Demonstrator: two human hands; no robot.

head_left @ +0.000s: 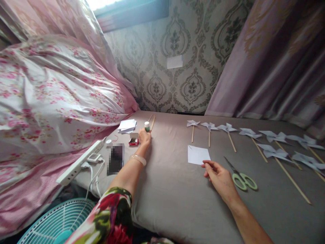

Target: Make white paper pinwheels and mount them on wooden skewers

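My left hand [145,136] is closed round a small bottle [147,126] with a white cap and a green body, probably glue. Beside that hand sits an opened small red box [134,141] of tiny items too small to name. Thin wooden sticks [153,122] lie just past the bottle. My right hand [217,176] pinches the near right corner of a white paper square [198,155], which has a slit or fold at its far left corner. Scissors [241,178] with green handles lie right of my right hand, blades slightly parted.
Several white paper pinwheels [251,133] on sticks lie across the right side. At left are a stack of white paper [127,125], a phone-like dark object [116,158], a power strip [81,161] with cables, and a turquoise fan [58,220] below the edge.
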